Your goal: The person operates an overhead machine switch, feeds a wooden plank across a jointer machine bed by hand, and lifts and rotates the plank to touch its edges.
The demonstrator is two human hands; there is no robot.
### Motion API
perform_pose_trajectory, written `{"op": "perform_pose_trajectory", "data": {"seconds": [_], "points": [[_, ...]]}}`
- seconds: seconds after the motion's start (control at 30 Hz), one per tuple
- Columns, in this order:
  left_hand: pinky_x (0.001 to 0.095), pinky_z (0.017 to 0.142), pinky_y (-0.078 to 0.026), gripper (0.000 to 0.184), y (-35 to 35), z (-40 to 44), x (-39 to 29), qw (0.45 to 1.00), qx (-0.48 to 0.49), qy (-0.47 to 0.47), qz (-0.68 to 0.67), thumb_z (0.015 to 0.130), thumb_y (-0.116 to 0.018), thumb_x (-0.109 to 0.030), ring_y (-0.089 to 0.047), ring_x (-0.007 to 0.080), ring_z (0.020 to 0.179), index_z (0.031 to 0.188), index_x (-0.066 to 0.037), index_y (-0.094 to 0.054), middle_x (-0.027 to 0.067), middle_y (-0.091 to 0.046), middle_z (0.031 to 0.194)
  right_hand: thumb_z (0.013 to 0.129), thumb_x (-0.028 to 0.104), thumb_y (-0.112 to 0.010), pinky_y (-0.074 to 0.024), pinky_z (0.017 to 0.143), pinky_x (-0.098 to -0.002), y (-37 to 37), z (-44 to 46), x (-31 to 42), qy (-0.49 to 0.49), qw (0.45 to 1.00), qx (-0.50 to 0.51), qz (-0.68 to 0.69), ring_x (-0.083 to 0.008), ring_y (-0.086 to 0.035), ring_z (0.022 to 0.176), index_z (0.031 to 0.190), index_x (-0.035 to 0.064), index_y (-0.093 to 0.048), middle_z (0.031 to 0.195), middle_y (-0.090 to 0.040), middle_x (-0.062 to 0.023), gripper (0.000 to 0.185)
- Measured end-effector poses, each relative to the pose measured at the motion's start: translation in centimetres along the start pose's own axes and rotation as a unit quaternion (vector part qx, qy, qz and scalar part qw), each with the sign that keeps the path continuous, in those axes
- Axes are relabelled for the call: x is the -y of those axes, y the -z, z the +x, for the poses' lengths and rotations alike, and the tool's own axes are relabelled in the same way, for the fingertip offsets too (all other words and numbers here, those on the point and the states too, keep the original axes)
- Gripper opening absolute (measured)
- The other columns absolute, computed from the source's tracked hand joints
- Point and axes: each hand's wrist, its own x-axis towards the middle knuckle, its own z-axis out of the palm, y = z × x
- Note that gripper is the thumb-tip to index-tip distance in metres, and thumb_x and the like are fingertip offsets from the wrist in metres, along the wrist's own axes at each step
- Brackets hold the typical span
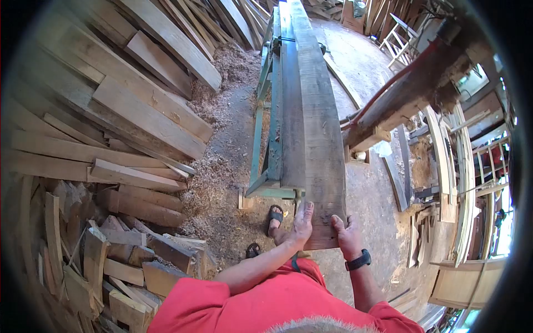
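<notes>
A long, wide wooden plank [320, 133] runs away from me along the top of a green metal machine bed [290, 111]. Its near end overhangs the bed close to my body. My left hand [300, 225] grips the plank's left edge, thumb up along the side and the other fingers hidden. On the right edge, my right hand [348, 236] is closed round the board with its thumb on the top face; a dark watch [358, 260] is on that wrist. The fingers under the plank are out of sight.
Stacked boards [150, 116] fill the left side, with short offcuts [130, 272] at lower left. Wood shavings [214, 177] cover the floor beside the machine. A thick wooden beam [400, 91] with a red hose juts in from the right. More boards [463, 183] lean further right.
</notes>
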Motion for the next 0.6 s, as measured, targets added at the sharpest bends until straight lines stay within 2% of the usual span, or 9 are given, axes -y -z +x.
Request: {"op": "perform_pose_trajectory", "data": {"seconds": [0.07, 0.1, 0.17, 0.2, 0.23, 0.33, 0.43, 0.5, 0.6], "points": [[0.0394, 0.119, -0.041, 0.074, 0.9, -1.7, 0.3, 0.996, 0.015, 0.080, -0.039, 0.111, -0.051, -0.058, -0.057, 0.0313, 0.138, 0.155, 0.001, -0.049, 0.0182, -0.058, 0.153, 0.091, 0.048, -0.083, -0.0574, 0.087, -0.0496, -0.2, -3.2, -0.5, 0.032, 0.987, -0.045, -0.149, -0.0441, -0.074, 0.101, 0.129, -0.0061, -0.060, 0.109, -0.074, -0.0300, 0.071], [0.0390, 0.116, -0.044, 0.071, 1.3, -2.6, 0.3, 0.991, 0.020, 0.120, -0.057, 0.110, -0.053, -0.059, -0.062, 0.0298, 0.132, 0.151, -0.001, -0.055, 0.0153, -0.062, 0.149, 0.091, 0.048, -0.083, -0.0574, 0.087, -0.0496, -0.8, -4.9, 0.2, 0.031, 0.988, -0.046, -0.147, -0.0441, -0.074, 0.101, 0.129, -0.0061, -0.060, 0.109, -0.074, -0.0300, 0.071], [0.0419, 0.104, -0.055, 0.066, 3.2, -2.8, 4.0, 0.899, 0.175, 0.215, -0.339, 0.108, -0.057, -0.061, -0.070, 0.0263, 0.118, 0.143, -0.005, -0.063, 0.0115, -0.071, 0.135, 0.091, 0.042, -0.081, -0.0566, 0.089, -0.0524, -2.2, -8.4, 2.0, 0.084, 0.966, -0.052, -0.238, -0.0481, -0.072, 0.104, 0.137, -0.0050, -0.056, 0.109, -0.073, -0.0307, 0.070], [0.0443, 0.096, -0.060, 0.068, 4.0, -4.8, 0.1, 0.893, 0.193, 0.198, -0.354, 0.104, -0.060, -0.064, -0.073, 0.0240, 0.112, 0.142, -0.008, -0.064, 0.0091, -0.074, 0.128, 0.090, 0.035, -0.081, -0.0561, 0.091, -0.0535, -2.9, -9.3, 2.0, 0.119, 0.961, -0.052, -0.243, -0.0503, -0.071, 0.106, 0.142, -0.0047, -0.052, 0.112, -0.072, -0.0317, 0.072], [0.0459, 0.098, -0.061, 0.075, 5.0, -4.6, 0.5, 0.868, 0.207, 0.251, -0.375, 0.101, -0.062, -0.069, -0.074, 0.0246, 0.111, 0.144, -0.008, -0.062, 0.0082, -0.075, 0.125, 0.090, 0.035, -0.081, -0.0561, 0.091, -0.0535, -3.9, -10.0, 2.5, 0.121, 0.963, -0.048, -0.237, -0.0503, -0.071, 0.106, 0.142, -0.0047, -0.052, 0.112, -0.072, -0.0317, 0.072], [0.0477, 0.100, -0.061, 0.083, 6.7, -4.4, 0.8, 0.867, 0.240, 0.224, -0.376, 0.097, -0.062, -0.075, -0.074, 0.0257, 0.113, 0.147, -0.009, -0.059, 0.0090, -0.073, 0.130, 0.085, 0.028, -0.083, -0.0541, 0.101, -0.0503, -6.1, -12.0, 3.7, 0.194, 0.963, -0.061, -0.175, -0.0483, -0.066, 0.120, 0.150, -0.0071, -0.047, 0.131, -0.065, -0.0331, 0.082], [0.0497, 0.101, -0.061, 0.086, 6.8, -5.4, -1.6, 0.858, 0.263, 0.173, -0.406, 0.095, -0.060, -0.078, -0.073, 0.0262, 0.115, 0.147, -0.010, -0.058, 0.0098, -0.072, 0.132, 0.084, 0.029, -0.085, -0.0509, 0.108, -0.0485, -6.5, -14.2, 5.8, 0.277, 0.948, -0.047, -0.150, -0.0467, -0.062, 0.128, 0.153, -0.0093, -0.043, 0.139, -0.060, -0.0325, 0.089], [0.0507, 0.103, -0.060, 0.085, 7.0, -5.2, -1.2, 0.774, 0.351, 0.191, -0.491, 0.095, -0.059, -0.079, -0.072, 0.0270, 0.117, 0.146, -0.010, -0.060, 0.0112, -0.072, 0.131, 0.083, 0.030, -0.087, -0.0475, 0.113, -0.0502, -6.8, -14.4, 5.9, 0.301, 0.943, -0.041, -0.137, -0.0469, -0.057, 0.134, 0.154, -0.0104, -0.040, 0.144, -0.057, -0.0320, 0.095], [0.0512, 0.105, -0.059, 0.083, 5.5, -5.9, -2.7, 0.712, 0.332, 0.215, -0.580, 0.097, -0.058, -0.078, -0.073, 0.0278, 0.117, 0.145, -0.009, -0.060, 0.0118, -0.072, 0.132, 0.085, 0.038, -0.085, -0.0421, 0.117, -0.0579, -6.9, -13.9, 7.2, 0.402, 0.898, -0.051, -0.171, -0.0521, -0.049, 0.141, 0.158, -0.0095, -0.036, 0.152, -0.049, -0.0336, 0.100]]}}
